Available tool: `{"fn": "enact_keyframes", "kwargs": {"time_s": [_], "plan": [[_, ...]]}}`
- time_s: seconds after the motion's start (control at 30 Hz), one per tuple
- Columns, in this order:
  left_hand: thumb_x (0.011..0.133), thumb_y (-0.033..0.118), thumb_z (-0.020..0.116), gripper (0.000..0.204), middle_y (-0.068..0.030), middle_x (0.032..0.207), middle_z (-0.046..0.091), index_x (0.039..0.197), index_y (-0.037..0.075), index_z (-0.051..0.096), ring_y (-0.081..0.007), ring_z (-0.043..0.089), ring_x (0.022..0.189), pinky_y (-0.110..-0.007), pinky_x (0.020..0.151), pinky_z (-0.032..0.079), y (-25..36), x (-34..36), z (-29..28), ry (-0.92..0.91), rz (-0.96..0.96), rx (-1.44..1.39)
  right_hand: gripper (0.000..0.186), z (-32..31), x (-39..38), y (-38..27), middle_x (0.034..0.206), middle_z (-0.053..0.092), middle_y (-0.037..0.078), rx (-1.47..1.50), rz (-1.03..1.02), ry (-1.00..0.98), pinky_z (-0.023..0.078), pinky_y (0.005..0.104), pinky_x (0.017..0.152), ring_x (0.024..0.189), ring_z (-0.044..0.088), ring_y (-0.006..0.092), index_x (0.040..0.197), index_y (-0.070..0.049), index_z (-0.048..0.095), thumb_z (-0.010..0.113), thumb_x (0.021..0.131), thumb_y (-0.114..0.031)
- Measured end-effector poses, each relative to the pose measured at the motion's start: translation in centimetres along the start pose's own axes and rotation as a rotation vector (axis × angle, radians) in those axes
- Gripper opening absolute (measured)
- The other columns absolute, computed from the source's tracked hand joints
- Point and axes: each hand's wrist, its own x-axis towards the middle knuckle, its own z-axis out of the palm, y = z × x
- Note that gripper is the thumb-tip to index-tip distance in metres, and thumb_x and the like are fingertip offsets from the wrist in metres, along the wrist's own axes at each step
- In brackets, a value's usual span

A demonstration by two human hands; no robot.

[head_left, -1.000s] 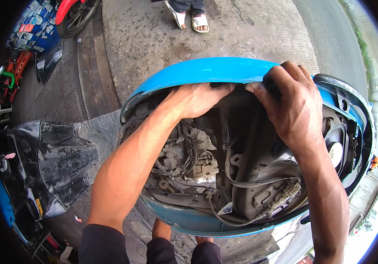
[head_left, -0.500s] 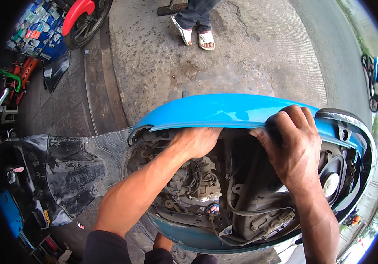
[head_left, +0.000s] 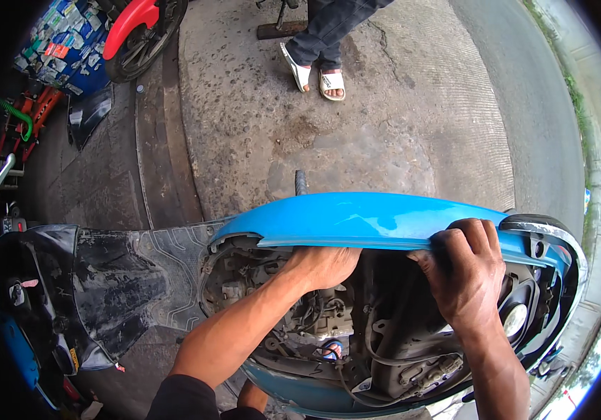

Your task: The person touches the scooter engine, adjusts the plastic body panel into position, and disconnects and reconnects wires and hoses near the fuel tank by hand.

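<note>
A scooter with its seat area opened up lies across the view. My right hand (head_left: 468, 276) grips the lower edge of its glossy blue side panel (head_left: 342, 218), fingers over the outside and thumb on the inner side. My left hand (head_left: 325, 264) reaches in beneath the same panel, left of the right hand; its fingers are hidden behind the edge. Below both hands lie the dusty engine parts (head_left: 339, 325), a dark inner frame and thin cables. A black grab rail (head_left: 542, 222) with a worn edge curves round the scooter's tail.
Beyond the panel a person in dark trousers and white sandals (head_left: 332, 84) stands on the concrete. A motorbike wheel with a red fender (head_left: 136, 28) is at the upper left. The scooter's black footboard (head_left: 174, 269) extends left. A loose black panel (head_left: 90, 115) lies on the floor.
The whole scene sits lower in the picture, scooter and hands together. Both hands keep their places at the blue side panel. A motorbike on the road at the right has left the view.
</note>
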Motion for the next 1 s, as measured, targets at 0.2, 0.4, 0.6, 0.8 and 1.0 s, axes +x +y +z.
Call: {"fn": "enact_keyframes", "kwargs": {"time_s": [0.2, 0.4, 0.6, 0.8, 1.0], "plan": [[0.103, 0.013, 0.054, 0.022, -0.0211, 0.118, 0.066, 0.120, 0.004, 0.064, -0.0424, 0.062, 0.107, -0.052, 0.094, 0.048, -0.7, -0.6, 0.3, 0.066, 0.123, -0.124, 0.035, 0.1, -0.2, -0.1, 0.095, 0.061, 0.014, -0.021, -0.002, 0.011, 0.049, 0.0495, 0.080, 0.092, 0.058, 0.0371, 0.087, -0.004, 0.066, 0.086, 0.078, -0.032], [0.102, 0.015, 0.057, 0.023, -0.0205, 0.121, 0.066, 0.121, 0.004, 0.064, -0.0431, 0.061, 0.110, -0.052, 0.097, 0.047, -1.1, -0.9, -0.1, 0.108, 0.323, 0.016, 0.035, 0.0, -0.2, -0.6, 0.097, 0.061, 0.014, -0.050, 0.018, -0.014, 0.050, 0.0498, 0.081, 0.094, 0.059, 0.0377, 0.088, -0.005, 0.067, 0.086, 0.079, -0.033], [0.096, 0.015, 0.063, 0.023, -0.0216, 0.117, 0.066, 0.116, 0.004, 0.066, -0.0415, 0.062, 0.107, -0.053, 0.095, 0.048, -0.2, -1.2, 0.1, 0.062, 0.048, -0.283, 0.034, 0.1, -0.1, -0.3, 0.095, 0.062, 0.014, -0.032, 0.005, -0.015, 0.051, 0.0496, 0.079, 0.093, 0.060, 0.0377, 0.088, -0.004, 0.067, 0.086, 0.078, -0.031], [0.096, 0.012, 0.061, 0.019, -0.0238, 0.092, 0.069, 0.095, -0.005, 0.069, -0.0437, 0.069, 0.084, -0.053, 0.077, 0.055, 0.7, -0.7, 0.0, 0.135, 0.095, 0.125, 0.036, 0.0, 0.0, -0.2, 0.091, 0.062, 0.014, -0.042, -0.034, 0.062, 0.051, 0.0484, 0.076, 0.089, 0.060, 0.0383, 0.085, -0.003, 0.064, 0.087, 0.077, -0.029], [0.096, 0.015, 0.060, 0.024, -0.0284, 0.102, 0.070, 0.107, -0.005, 0.069, -0.0464, 0.068, 0.095, -0.052, 0.086, 0.056, 2.9, 0.9, -1.1, 0.006, -0.186, 0.123, 0.034, 0.2, -0.4, -0.2, 0.090, 0.062, 0.013, -0.093, -0.022, 0.081, 0.051, 0.0480, 0.077, 0.089, 0.061, 0.0369, 0.086, -0.005, 0.064, 0.084, 0.080, -0.032]]}}
